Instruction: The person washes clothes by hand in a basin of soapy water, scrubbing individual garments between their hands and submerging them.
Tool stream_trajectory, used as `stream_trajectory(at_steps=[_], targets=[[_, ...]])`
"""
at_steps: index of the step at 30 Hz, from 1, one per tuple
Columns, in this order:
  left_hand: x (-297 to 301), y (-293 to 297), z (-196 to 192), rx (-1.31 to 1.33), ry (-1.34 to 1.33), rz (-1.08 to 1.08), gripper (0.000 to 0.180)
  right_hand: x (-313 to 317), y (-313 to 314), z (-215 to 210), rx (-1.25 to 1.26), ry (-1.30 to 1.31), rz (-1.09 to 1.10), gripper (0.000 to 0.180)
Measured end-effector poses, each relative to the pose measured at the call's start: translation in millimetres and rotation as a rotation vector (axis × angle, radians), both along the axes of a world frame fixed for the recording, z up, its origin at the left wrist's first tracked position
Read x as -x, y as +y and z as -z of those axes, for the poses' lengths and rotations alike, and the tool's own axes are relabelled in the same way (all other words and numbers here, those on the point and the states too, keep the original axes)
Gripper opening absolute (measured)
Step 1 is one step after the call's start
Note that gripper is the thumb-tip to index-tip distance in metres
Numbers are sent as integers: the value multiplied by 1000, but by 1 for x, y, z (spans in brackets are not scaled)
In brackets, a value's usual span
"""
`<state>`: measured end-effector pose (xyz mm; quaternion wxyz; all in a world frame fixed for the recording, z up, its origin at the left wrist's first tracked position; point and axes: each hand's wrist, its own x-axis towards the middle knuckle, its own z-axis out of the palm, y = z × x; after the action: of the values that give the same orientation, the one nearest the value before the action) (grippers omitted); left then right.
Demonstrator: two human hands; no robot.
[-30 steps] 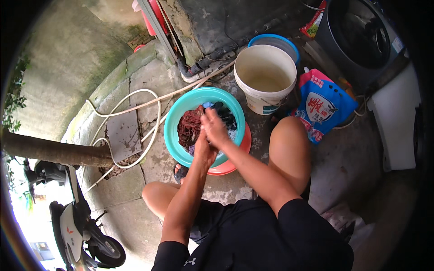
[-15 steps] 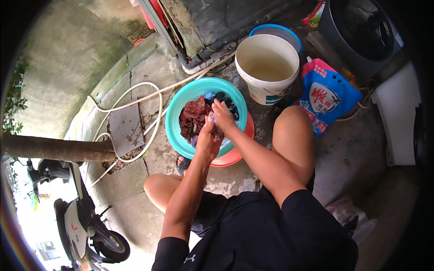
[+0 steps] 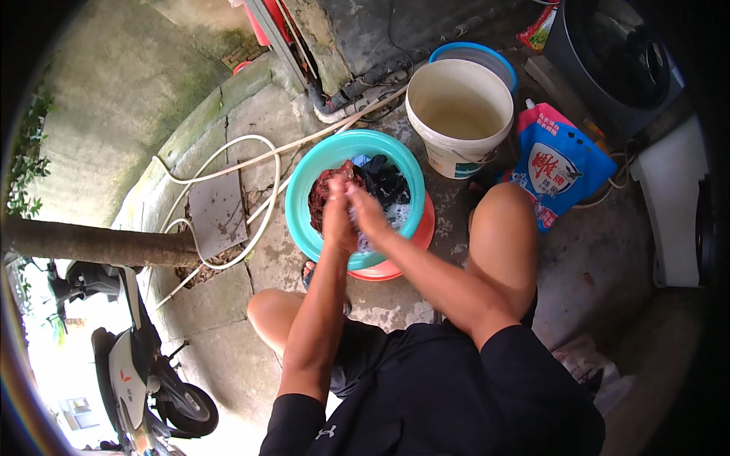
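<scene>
Head view: both hands are above a turquoise basin point(image 3: 416, 216), close together over the clothes inside it. The left hand point(image 3: 338, 220) is upright at the near side of the basin, its fingers pointing toward the far rim. The right hand point(image 3: 367, 213) slants in from the right and lies against or just beside the left; motion blur prevents a firm finding on contact. The fingers of both hands appear close together rather than spread; whether they grip any cloth cannot be told.

Contents of the basin: dark red cloth point(image 3: 319, 199) at the left, partly hidden by the left hand; dark cloth point(image 3: 389, 185) at the right; whitish suds point(image 3: 398, 215) below the dark cloth. A red basin point(image 3: 428, 228) shows beneath the turquoise one, at its lower right.

Surroundings: a white bucket point(image 3: 445, 154) containing cloudy liquid stands beyond and to the right of the basins, with a blue-rimmed tub point(image 3: 510, 70) behind it. A blue and pink pouch point(image 3: 582, 161) is to the right of the bucket. At the left, a pale hose point(image 3: 277, 169) loops over a flat slab point(image 3: 217, 213) on the ground. A scooter point(image 3: 125, 368) appears at lower left, near a tree trunk point(image 3: 99, 245).
</scene>
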<state>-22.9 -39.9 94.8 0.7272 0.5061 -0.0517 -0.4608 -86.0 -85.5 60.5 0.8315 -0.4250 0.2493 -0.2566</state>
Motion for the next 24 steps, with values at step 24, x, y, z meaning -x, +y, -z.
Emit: stream_trajectory(at_steps=[24], targets=[[18, -3, -23, -40, -477, -128, 41, 3, -10, -5, 1019, 289, 385, 40]])
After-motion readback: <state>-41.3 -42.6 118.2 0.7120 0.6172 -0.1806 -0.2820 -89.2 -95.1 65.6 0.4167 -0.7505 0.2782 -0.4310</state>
